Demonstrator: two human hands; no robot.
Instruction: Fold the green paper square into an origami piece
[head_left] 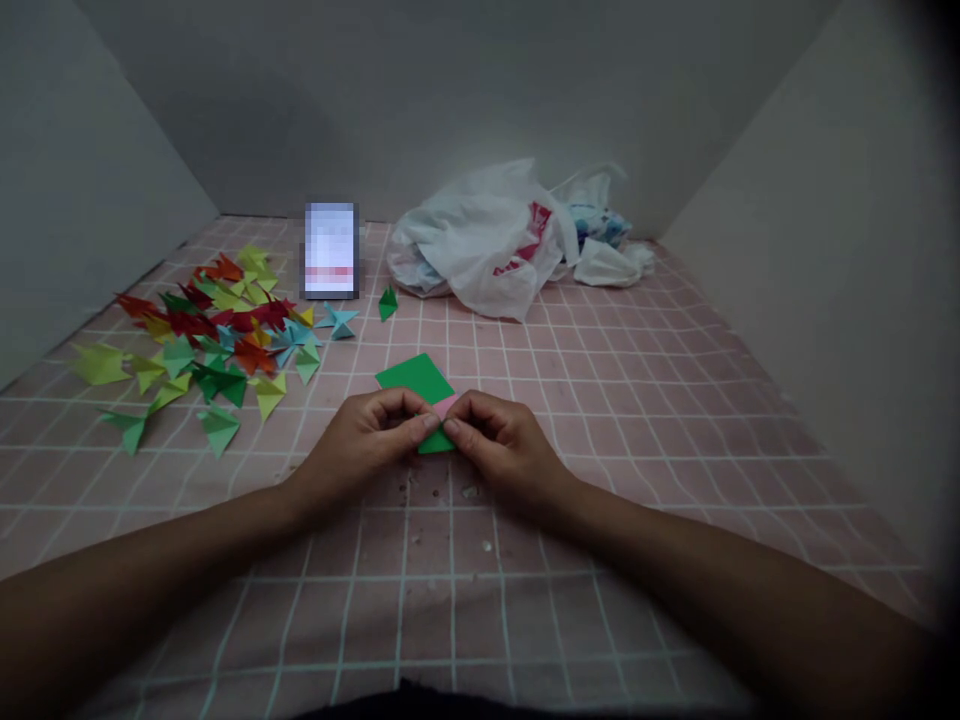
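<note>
A green sheet of paper (414,380) lies on the pink checked surface (637,420) in the middle, its near end folded up under my fingers. My left hand (367,435) pinches that near end from the left, fingers closed. From the right, my right hand (501,440) pinches the same fold, fingertips meeting the left hand's. A small pink patch (448,404) shows between the thumbs; whether it is paper or the surface I cannot tell.
Several folded paper shapes in red, yellow, green and blue (210,335) lie scattered at the left. A lone green folded piece (388,301) sits near a blurred upright card (330,250). White plastic bags (495,240) are heaped at the back. Grey walls close in on three sides.
</note>
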